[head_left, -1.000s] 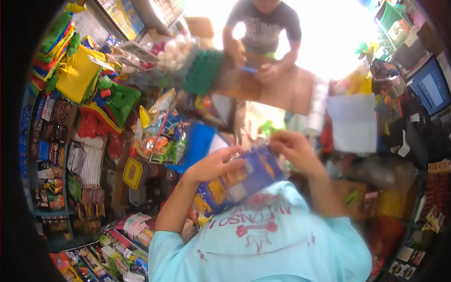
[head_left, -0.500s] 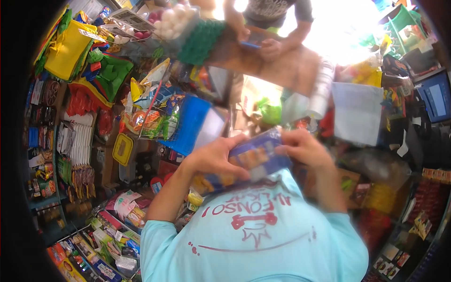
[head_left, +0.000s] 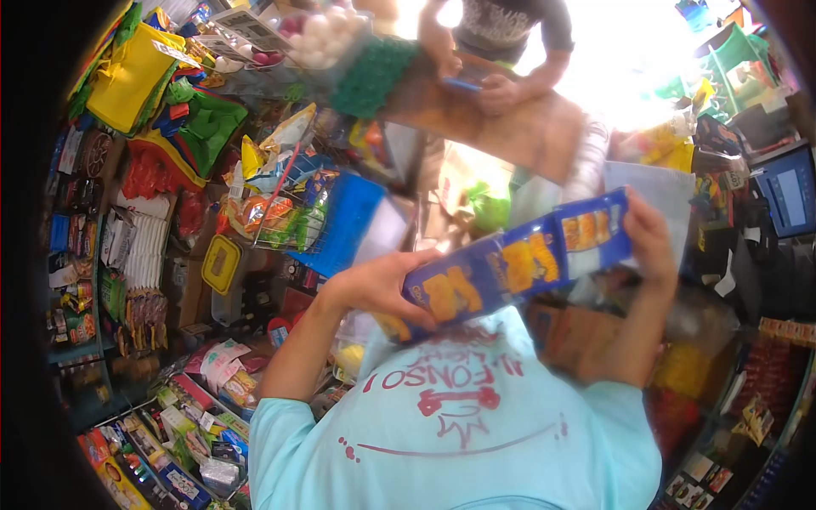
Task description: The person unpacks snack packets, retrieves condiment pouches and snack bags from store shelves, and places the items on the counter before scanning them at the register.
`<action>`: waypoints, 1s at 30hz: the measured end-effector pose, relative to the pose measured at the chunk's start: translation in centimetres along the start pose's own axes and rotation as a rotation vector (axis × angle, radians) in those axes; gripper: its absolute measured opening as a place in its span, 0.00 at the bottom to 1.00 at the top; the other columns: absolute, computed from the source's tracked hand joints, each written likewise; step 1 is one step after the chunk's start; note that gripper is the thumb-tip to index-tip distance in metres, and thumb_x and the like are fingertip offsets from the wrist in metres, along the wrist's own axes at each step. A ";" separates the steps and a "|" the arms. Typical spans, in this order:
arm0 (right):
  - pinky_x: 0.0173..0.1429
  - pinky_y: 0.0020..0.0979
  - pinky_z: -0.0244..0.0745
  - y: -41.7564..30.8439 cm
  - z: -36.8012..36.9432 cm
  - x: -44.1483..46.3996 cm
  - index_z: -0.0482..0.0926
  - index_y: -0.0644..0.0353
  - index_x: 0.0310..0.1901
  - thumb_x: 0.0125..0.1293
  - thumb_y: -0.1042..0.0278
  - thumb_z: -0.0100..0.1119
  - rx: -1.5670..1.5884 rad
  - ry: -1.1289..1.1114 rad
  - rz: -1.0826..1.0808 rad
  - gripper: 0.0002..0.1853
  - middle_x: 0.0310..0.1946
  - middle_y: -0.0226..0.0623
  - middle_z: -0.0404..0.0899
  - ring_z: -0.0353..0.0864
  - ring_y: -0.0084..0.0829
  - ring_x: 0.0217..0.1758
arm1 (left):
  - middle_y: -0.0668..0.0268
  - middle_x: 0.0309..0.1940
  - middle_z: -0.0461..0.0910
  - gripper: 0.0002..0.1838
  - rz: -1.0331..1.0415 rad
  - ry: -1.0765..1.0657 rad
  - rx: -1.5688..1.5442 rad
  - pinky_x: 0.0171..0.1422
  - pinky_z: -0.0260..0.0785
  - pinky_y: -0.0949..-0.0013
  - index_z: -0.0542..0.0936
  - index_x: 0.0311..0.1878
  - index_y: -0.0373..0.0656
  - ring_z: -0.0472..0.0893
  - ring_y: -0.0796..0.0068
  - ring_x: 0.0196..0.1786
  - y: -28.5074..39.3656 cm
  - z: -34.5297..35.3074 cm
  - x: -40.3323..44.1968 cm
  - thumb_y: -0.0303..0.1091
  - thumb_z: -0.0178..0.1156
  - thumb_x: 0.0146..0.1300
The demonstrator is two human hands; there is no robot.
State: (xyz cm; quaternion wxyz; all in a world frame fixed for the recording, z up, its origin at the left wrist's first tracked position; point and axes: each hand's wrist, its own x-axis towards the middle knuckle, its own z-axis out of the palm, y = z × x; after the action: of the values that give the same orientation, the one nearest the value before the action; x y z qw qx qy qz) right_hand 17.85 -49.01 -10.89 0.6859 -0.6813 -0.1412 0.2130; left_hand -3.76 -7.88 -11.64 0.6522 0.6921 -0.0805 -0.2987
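A long strip of blue snack packets (head_left: pixel 529 257) with yellow-orange biscuit pictures stretches diagonally in front of my chest. My left hand (head_left: pixel 382 289) grips its lower left end, thumb on the front face and fingers behind. At the upper right end, my right hand (head_left: pixel 651 236) holds the edge, with its fingers partly hidden behind the packet. The strip tilts up towards the right.
Across a wooden counter (head_left: pixel 501 123) a person (head_left: pixel 501 42) holds a blue phone-like object (head_left: pixel 461 85). A wire basket of snack bags (head_left: pixel 289 217) and a blue folder (head_left: pixel 344 225) are left of centre. Packed shelves (head_left: pixel 136 280) line the left; a screen (head_left: pixel 784 191) stands right.
My right hand has moved right and up, and the blue packets now extend as a long strip between both hands. My left hand has stayed nearly in place.
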 end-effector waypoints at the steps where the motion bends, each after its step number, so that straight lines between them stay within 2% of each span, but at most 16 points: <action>1: 0.74 0.27 0.62 -0.8 -0.3 0.0 0.73 0.70 0.66 0.75 0.74 0.57 -0.015 0.022 -0.018 0.20 0.71 0.38 0.71 0.69 0.24 0.71 | 0.61 0.51 0.84 0.43 0.013 0.011 0.003 0.62 0.73 0.70 0.72 0.65 0.35 0.80 0.76 0.54 0.0 0.0 0.0 0.32 0.82 0.45; 3: 0.76 0.29 0.61 -3.9 -0.5 -0.6 0.71 0.70 0.69 0.76 0.73 0.57 -0.045 0.061 -0.054 0.23 0.72 0.40 0.70 0.69 0.26 0.72 | 0.61 0.52 0.83 0.43 0.036 0.039 0.008 0.63 0.72 0.70 0.72 0.65 0.35 0.80 0.76 0.55 0.0 0.1 0.0 0.31 0.82 0.45; 7: 0.75 0.30 0.63 -10.3 -1.4 -1.4 0.69 0.69 0.71 0.77 0.66 0.57 -0.165 0.136 -0.284 0.26 0.68 0.41 0.74 0.72 0.26 0.70 | 0.62 0.52 0.83 0.43 0.070 0.002 -0.238 0.63 0.72 0.70 0.71 0.66 0.36 0.80 0.75 0.55 0.3 0.5 -0.4 0.29 0.82 0.47; 9: 0.73 0.30 0.66 -13.4 -2.3 -1.0 0.66 0.73 0.71 0.79 0.63 0.54 -0.209 0.246 -0.382 0.27 0.66 0.41 0.74 0.74 0.26 0.67 | 0.63 0.51 0.84 0.42 0.143 -0.020 -0.329 0.62 0.73 0.70 0.71 0.67 0.36 0.81 0.75 0.54 0.1 0.9 -0.5 0.28 0.81 0.49; 13: 0.72 0.33 0.68 -19.7 -1.9 0.6 0.65 0.74 0.72 0.80 0.60 0.51 -0.202 0.370 -0.450 0.28 0.65 0.41 0.75 0.75 0.27 0.66 | 0.63 0.46 0.84 0.32 0.110 -0.074 -0.215 0.57 0.76 0.69 0.73 0.65 0.37 0.83 0.78 0.48 -2.8 1.2 -0.6 0.27 0.74 0.59; 15: 0.71 0.30 0.69 -22.6 -2.2 0.4 0.65 0.72 0.72 0.82 0.63 0.48 -0.325 0.308 -0.492 0.25 0.63 0.39 0.77 0.77 0.25 0.64 | 0.63 0.44 0.85 0.25 0.118 -0.033 -0.042 0.54 0.78 0.69 0.75 0.63 0.38 0.83 0.79 0.46 -5.5 1.2 0.0 0.27 0.70 0.64; 16: 0.71 0.29 0.70 -23.6 -3.0 0.3 0.65 0.71 0.72 0.82 0.64 0.48 -0.385 0.271 -0.559 0.25 0.62 0.39 0.77 0.78 0.25 0.63 | 0.63 0.41 0.84 0.19 0.071 0.007 -0.090 0.51 0.77 0.68 0.76 0.60 0.38 0.83 0.77 0.45 -6.3 1.1 0.0 0.26 0.65 0.67; 17: 0.70 0.28 0.71 -24.5 -3.3 0.1 0.65 0.70 0.72 0.82 0.65 0.48 -0.444 0.234 -0.625 0.24 0.62 0.38 0.77 0.79 0.25 0.62 | 0.61 0.42 0.85 0.20 0.047 0.081 -0.077 0.51 0.77 0.66 0.76 0.60 0.38 0.84 0.73 0.45 -8.3 0.6 0.4 0.27 0.65 0.67; 18: 0.60 0.24 0.75 -25.7 -0.7 -0.1 0.72 0.67 0.69 0.79 0.58 0.55 -0.437 0.366 -0.688 0.25 0.56 0.34 0.82 0.81 0.20 0.55 | 0.59 0.42 0.85 0.20 0.021 0.155 -0.069 0.52 0.77 0.64 0.76 0.61 0.37 0.85 0.69 0.45 -11.2 0.1 1.0 0.27 0.65 0.66; 19: 0.50 0.24 0.70 -27.2 2.2 -0.3 0.73 0.63 0.59 0.80 0.55 0.54 -0.588 0.385 -0.795 0.19 0.45 0.30 0.76 0.74 0.19 0.45 | 0.58 0.42 0.85 0.21 -0.006 0.228 -0.063 0.52 0.78 0.62 0.76 0.61 0.37 0.86 0.65 0.46 -14.4 -0.5 1.3 0.28 0.66 0.66; 21: 0.30 0.23 0.59 -30.5 6.8 -0.5 0.76 0.55 0.39 0.81 0.50 0.51 -0.892 0.410 -1.015 0.18 0.24 0.22 0.64 0.58 0.17 0.26 | 0.49 0.47 0.85 0.27 -0.356 0.356 0.428 0.57 0.77 0.55 0.75 0.64 0.38 0.85 0.52 0.50 -20.9 -2.3 0.6 0.34 0.68 0.63; 23: 0.30 0.23 0.60 -32.4 7.3 -0.7 0.75 0.54 0.36 0.82 0.51 0.48 -0.934 0.261 -1.028 0.18 0.23 0.19 0.62 0.57 0.15 0.24 | 0.44 0.51 0.83 0.32 -0.675 0.292 0.804 0.59 0.75 0.51 0.74 0.66 0.40 0.84 0.47 0.54 -27.6 -2.6 -0.6 0.41 0.70 0.62; 25: 0.30 0.23 0.59 -33.2 9.6 -0.8 0.75 0.53 0.34 0.82 0.52 0.48 -0.922 0.181 -1.072 0.19 0.22 0.18 0.62 0.57 0.15 0.23 | 0.47 0.48 0.85 0.31 -0.578 0.433 0.867 0.58 0.76 0.51 0.74 0.66 0.41 0.85 0.49 0.52 -25.3 -1.3 -1.5 0.45 0.68 0.63; 26: 0.28 0.23 0.61 -33.8 9.8 0.2 0.76 0.54 0.34 0.82 0.52 0.47 -1.028 0.218 -1.254 0.19 0.20 0.20 0.63 0.58 0.19 0.22 | 0.49 0.46 0.85 0.31 -0.534 0.497 0.889 0.57 0.76 0.51 0.74 0.66 0.42 0.85 0.50 0.51 -23.6 -0.5 -2.0 0.47 0.67 0.64; 28: 0.31 0.25 0.66 -36.3 9.3 0.4 0.77 0.54 0.36 0.82 0.50 0.47 -1.168 0.080 -1.194 0.20 0.20 0.23 0.66 0.59 0.22 0.21 | 0.51 0.44 0.86 0.30 -0.369 0.526 0.888 0.54 0.77 0.50 0.75 0.65 0.43 0.85 0.50 0.48 -20.6 -0.5 -0.8 0.51 0.64 0.66; 30: 0.53 0.29 0.68 -35.9 9.2 1.2 0.77 0.56 0.44 0.81 0.51 0.50 -1.233 0.144 -1.207 0.17 0.29 0.28 0.74 0.67 0.21 0.29 | 0.52 0.44 0.85 0.29 -0.247 0.451 0.948 0.51 0.77 0.49 0.75 0.64 0.43 0.86 0.49 0.46 -15.2 -1.3 1.2 0.53 0.61 0.68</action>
State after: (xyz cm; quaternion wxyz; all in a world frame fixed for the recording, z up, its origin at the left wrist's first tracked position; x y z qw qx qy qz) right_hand 18.02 -39.68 24.99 0.1970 -0.7520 -0.5255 -0.3458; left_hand -6.35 -5.26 -26.50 0.2292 0.9619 0.0175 -0.1479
